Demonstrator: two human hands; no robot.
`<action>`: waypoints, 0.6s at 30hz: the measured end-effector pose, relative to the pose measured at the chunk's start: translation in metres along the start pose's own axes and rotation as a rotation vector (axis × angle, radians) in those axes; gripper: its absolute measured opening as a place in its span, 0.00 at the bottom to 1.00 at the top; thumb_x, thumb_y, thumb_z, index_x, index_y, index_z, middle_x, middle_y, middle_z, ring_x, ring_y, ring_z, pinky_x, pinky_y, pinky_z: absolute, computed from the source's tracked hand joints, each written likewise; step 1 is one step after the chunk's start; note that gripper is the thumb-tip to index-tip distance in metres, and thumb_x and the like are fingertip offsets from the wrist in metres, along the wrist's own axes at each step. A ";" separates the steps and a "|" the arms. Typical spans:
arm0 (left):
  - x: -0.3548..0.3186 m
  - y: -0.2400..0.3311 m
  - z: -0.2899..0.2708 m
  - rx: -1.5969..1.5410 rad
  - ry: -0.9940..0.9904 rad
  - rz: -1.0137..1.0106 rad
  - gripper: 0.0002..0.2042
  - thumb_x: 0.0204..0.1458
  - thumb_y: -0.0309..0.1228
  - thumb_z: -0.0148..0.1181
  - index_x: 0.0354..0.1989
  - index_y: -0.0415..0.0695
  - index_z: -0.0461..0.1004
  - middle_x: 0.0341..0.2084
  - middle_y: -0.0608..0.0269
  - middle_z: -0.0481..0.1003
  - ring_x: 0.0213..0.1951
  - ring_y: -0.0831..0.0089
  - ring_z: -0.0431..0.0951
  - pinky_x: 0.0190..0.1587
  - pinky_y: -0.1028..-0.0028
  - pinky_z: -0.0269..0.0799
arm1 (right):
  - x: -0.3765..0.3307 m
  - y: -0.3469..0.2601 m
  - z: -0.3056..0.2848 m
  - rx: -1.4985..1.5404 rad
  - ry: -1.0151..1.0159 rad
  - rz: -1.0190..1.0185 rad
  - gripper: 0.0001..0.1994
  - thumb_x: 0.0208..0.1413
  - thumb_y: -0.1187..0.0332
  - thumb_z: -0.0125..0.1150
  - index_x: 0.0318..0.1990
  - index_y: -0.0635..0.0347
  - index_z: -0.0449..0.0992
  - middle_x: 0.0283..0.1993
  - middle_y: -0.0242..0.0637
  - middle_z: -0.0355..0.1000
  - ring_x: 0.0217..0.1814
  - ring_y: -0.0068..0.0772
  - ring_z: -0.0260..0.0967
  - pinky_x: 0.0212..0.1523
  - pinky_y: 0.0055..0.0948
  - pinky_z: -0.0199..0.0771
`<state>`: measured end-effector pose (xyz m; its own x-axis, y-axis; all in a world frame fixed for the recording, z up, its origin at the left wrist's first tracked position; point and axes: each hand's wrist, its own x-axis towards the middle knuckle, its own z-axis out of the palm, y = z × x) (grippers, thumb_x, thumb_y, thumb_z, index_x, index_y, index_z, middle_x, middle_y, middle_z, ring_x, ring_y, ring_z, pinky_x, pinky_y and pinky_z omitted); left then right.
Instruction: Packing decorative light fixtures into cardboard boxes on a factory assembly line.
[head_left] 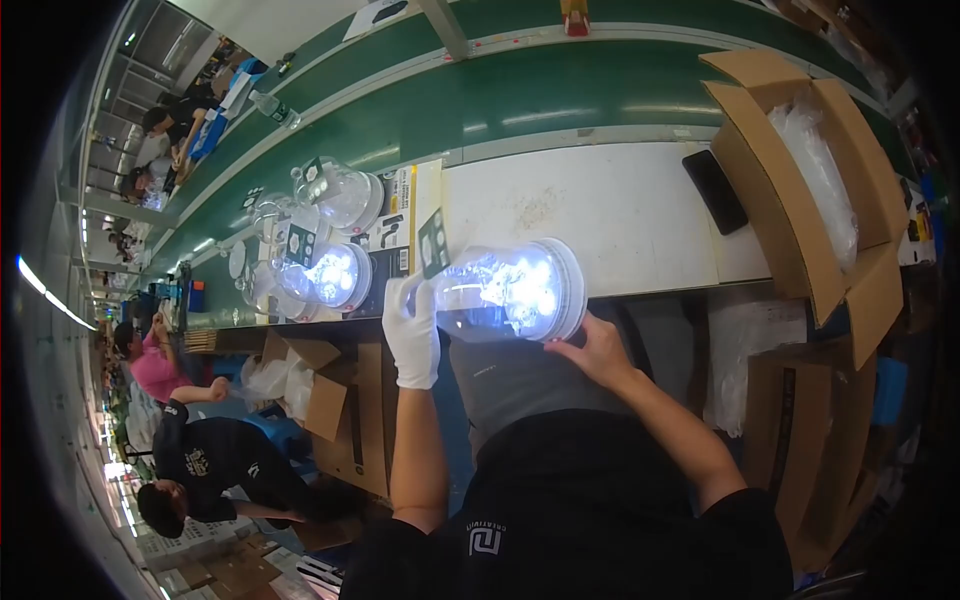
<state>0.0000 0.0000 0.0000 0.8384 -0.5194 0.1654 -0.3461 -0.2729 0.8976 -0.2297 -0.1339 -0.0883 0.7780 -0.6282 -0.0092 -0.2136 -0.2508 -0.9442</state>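
Lying on its side between my hands is a clear bulb-shaped lamp (480, 300) with bright white lights glowing inside. My left hand (411, 335), in a white glove, is closed round its narrow end. A dark square tag (434, 245) hangs at that end. With bare fingers and thumb, my right hand (598, 352) grips the rim of the round base. To the left on the bench lie similar clear lamps: one lit (338, 274), and one unlit (347, 196) behind it. Some of their outlines overlap, so I cannot separate them all.
At the right stands an open cardboard box (768, 200) with clear plastic wrapping (818, 180) inside. A black phone (714, 192) lies beside it on the white worktop (620, 215). Beyond runs a green conveyor belt (600, 95). A person in black (225, 455) sits at the left, near another carton (350, 430).
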 end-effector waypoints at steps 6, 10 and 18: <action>-0.021 -0.057 -0.011 -0.553 0.122 -0.349 0.10 0.66 0.33 0.55 0.49 0.42 0.77 0.27 0.76 0.69 0.25 0.89 0.65 0.26 0.87 0.58 | -0.011 -0.032 0.005 -0.007 -0.023 -0.124 0.26 0.50 0.64 0.76 0.54 0.66 0.74 0.45 0.49 0.79 0.45 0.44 0.80 0.45 0.35 0.78; -0.042 -0.090 -0.017 -0.871 0.066 -0.373 0.16 0.70 0.40 0.47 0.56 0.43 0.73 0.38 0.73 0.74 0.37 0.88 0.73 0.35 0.84 0.68 | -0.020 -0.048 0.013 -0.027 0.128 -0.207 0.33 0.51 0.62 0.75 0.60 0.70 0.70 0.56 0.58 0.73 0.58 0.55 0.74 0.57 0.38 0.76; -0.068 -0.134 0.008 -0.981 0.014 -0.373 0.21 0.70 0.40 0.41 0.65 0.43 0.65 0.59 0.56 0.71 0.59 0.65 0.72 0.62 0.64 0.70 | -0.030 -0.089 0.019 -0.189 0.042 -0.663 0.32 0.48 0.65 0.75 0.61 0.65 0.70 0.67 0.64 0.62 0.71 0.64 0.61 0.68 0.57 0.63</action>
<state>-0.0140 0.0651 -0.1348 0.8286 -0.5265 -0.1904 0.4231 0.3660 0.8289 -0.2225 -0.0787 -0.0100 0.7573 -0.3249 0.5664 0.1966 -0.7137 -0.6723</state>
